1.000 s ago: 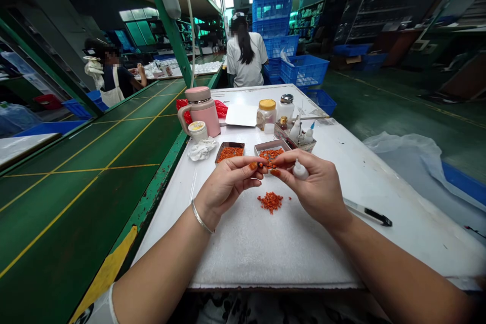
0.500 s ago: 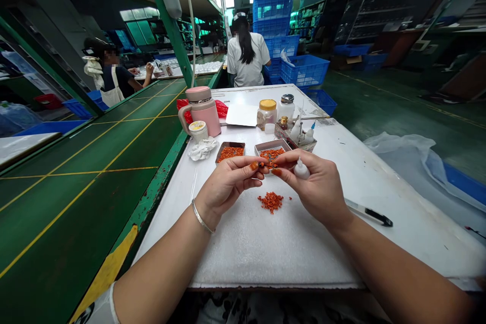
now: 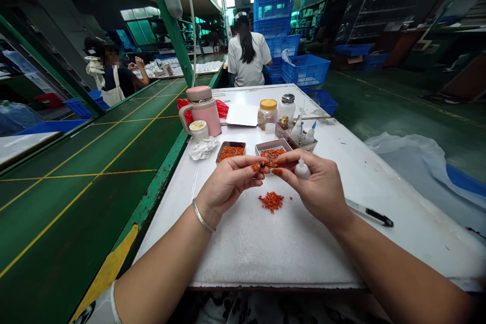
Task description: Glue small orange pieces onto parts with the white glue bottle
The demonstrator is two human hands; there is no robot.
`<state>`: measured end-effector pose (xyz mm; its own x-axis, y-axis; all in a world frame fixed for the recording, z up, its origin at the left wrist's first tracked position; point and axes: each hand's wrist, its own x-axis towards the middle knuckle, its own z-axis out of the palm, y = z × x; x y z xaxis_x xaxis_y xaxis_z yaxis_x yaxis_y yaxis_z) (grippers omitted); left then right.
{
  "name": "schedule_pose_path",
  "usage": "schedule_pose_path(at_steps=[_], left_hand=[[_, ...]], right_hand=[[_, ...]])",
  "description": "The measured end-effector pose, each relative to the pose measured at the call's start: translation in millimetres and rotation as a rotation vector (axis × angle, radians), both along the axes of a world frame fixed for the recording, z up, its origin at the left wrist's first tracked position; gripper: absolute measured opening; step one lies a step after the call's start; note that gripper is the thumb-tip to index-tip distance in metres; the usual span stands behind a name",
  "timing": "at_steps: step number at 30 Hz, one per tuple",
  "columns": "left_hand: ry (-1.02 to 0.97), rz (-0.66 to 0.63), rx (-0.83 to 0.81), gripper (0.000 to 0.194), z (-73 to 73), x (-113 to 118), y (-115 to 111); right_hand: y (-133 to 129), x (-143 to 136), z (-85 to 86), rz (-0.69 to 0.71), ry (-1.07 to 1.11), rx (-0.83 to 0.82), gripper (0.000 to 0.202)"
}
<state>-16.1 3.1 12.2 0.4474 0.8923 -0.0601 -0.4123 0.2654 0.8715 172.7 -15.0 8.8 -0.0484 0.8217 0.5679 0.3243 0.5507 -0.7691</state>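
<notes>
My left hand [image 3: 222, 187] is closed, thumb and forefinger pinching a tiny dark and orange piece [image 3: 262, 164]. Opposite it, my right hand [image 3: 322, 190] keeps a small white nozzle bottle [image 3: 302, 170] tucked in its curled fingers. The right thumb and forefinger also meet close to the tiny piece; whether they grip it I cannot tell. Below the hands, a heap of small orange bits [image 3: 272, 202] lies on a white foam sheet [image 3: 266, 258]. Just beyond the fingers stand a dark tray [image 3: 219, 152] and a grey-walled tray [image 3: 270, 143], both with orange pieces inside.
A pink jug [image 3: 208, 114], a white tub [image 3: 198, 130] and crumpled tissue [image 3: 203, 148] stand at the left. Jars [image 3: 268, 114] and a bottle holder [image 3: 309, 146] are at the back. A pen [image 3: 374, 215] lies right. Two people work beyond; blue crates [image 3: 275, 10] are stacked behind.
My hands hold nearly the same pose, with only slight finger movement at the tiny piece. The person at the far left has raised a hand.
</notes>
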Motion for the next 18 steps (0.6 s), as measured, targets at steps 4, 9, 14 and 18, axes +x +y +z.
schedule_pose_path(at_steps=[4,9,14,18], left_hand=[[0.0,0.0,0.0,0.023,-0.1,0.5,-0.2],[0.012,0.005,-0.006,0.021,0.1,1.1,-0.2],[0.004,0.004,-0.005,0.02,-0.1,1.5,-0.2],[-0.007,0.012,-0.017,0.021,0.1,1.3,-0.3]], right_hand=[[0.1,0.2,0.4,0.005,0.01,0.0,0.011],[1.0,0.4,0.6,-0.003,0.038,-0.033,0.013],[1.9,1.5,1.1,0.0,0.06,-0.049,0.014],[2.2,2.1,1.4,-0.004,0.049,-0.054,0.015]])
